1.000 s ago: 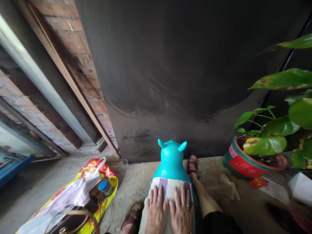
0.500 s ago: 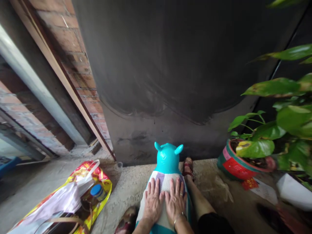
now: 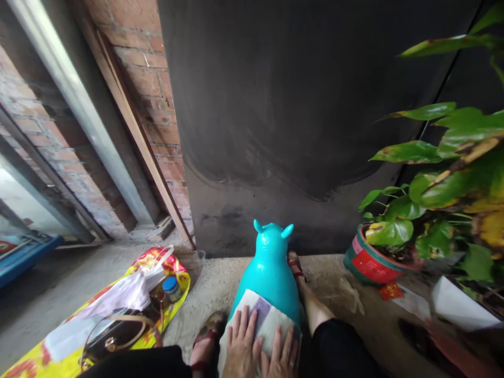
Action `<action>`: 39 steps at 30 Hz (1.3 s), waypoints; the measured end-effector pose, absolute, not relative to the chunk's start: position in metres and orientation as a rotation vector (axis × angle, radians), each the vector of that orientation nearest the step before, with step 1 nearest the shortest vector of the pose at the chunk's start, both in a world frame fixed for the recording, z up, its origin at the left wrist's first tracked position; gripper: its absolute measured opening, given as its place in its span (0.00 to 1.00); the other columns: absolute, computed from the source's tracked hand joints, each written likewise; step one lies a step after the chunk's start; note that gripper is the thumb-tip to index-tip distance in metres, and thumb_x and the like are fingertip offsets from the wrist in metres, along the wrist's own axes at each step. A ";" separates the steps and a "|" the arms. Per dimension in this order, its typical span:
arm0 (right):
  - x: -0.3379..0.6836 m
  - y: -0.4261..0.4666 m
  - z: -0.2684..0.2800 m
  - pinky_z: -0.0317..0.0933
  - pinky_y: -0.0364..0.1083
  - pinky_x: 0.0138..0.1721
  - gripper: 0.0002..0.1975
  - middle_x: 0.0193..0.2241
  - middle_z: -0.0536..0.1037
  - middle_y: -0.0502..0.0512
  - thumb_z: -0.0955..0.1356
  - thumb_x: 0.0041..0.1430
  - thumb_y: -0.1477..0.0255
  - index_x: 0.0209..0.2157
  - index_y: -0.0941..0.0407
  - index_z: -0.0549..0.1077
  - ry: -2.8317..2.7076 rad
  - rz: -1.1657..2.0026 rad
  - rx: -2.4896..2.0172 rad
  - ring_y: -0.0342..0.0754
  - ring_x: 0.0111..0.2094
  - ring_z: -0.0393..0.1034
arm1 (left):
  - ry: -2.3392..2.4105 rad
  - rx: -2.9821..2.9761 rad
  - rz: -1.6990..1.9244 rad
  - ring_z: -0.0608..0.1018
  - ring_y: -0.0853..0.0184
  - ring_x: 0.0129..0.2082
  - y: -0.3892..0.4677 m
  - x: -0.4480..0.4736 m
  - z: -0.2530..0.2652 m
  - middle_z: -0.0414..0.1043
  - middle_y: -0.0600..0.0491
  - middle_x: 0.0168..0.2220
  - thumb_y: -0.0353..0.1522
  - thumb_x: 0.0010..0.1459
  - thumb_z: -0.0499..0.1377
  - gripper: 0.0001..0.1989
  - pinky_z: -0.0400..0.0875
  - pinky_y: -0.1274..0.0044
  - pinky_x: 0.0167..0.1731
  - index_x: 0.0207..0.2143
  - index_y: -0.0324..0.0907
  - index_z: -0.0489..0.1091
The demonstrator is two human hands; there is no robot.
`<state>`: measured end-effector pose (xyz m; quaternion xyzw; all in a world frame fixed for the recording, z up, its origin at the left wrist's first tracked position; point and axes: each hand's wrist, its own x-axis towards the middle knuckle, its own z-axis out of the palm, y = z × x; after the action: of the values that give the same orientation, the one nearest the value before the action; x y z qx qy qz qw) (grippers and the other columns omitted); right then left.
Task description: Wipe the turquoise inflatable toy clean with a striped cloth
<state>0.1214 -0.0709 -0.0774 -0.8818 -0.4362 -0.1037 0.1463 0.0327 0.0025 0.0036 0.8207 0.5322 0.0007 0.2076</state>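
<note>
A turquoise rubber animal toy (image 3: 270, 275) with two small ears stands on the floor between my feet, facing the dark panel. Over its back lies a white cloth with purple patches (image 3: 271, 317). My left hand (image 3: 241, 336) rests flat on the cloth, fingers stretched out. Beside it, my right hand (image 3: 280, 352) also presses flat on the cloth, its fingers spread and a ring showing. The bottom edge of the picture cuts off both wrists.
A large dark panel (image 3: 283, 115) rises right in front. To the left, a yellow and red bag (image 3: 179, 302) lies under a white cloth, a blue-lidded jar (image 3: 171, 286) and a handbag (image 3: 118, 336). A potted plant (image 3: 374, 265) stands at right.
Both hands and the cloth have slid back toward me along the toy, baring its turquoise neck and shoulders. The camera view has shifted left.
</note>
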 end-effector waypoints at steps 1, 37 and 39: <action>0.123 -0.068 -0.075 0.58 0.66 0.54 0.30 0.59 0.61 0.76 0.61 0.61 0.58 0.57 0.64 0.68 -1.249 -0.276 -2.569 0.73 0.60 0.54 | 1.486 2.277 -0.017 0.43 0.58 0.69 0.003 0.033 0.004 0.36 0.54 0.69 0.37 0.64 0.44 0.27 0.47 0.58 0.65 0.65 0.51 0.45; 0.197 -0.016 -0.109 0.55 0.60 0.61 0.34 0.64 0.56 0.65 0.51 0.66 0.52 0.61 0.61 0.62 -1.105 -0.073 -2.319 0.59 0.65 0.48 | 1.453 2.569 -0.006 0.50 0.51 0.67 0.052 0.076 -0.013 0.45 0.50 0.68 0.39 0.62 0.49 0.27 0.57 0.53 0.61 0.63 0.53 0.49; 0.218 0.008 -0.094 0.57 0.58 0.60 0.34 0.65 0.53 0.62 0.48 0.67 0.52 0.63 0.59 0.57 -1.138 0.043 -2.313 0.57 0.65 0.48 | 1.477 2.585 0.050 0.49 0.50 0.67 0.061 0.089 -0.013 0.44 0.49 0.68 0.38 0.62 0.48 0.27 0.56 0.52 0.60 0.64 0.52 0.47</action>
<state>0.2176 0.0078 -0.0942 -0.8617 -0.4239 0.0162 0.2783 0.0890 0.0614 -0.0127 0.8653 0.4942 0.0169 0.0820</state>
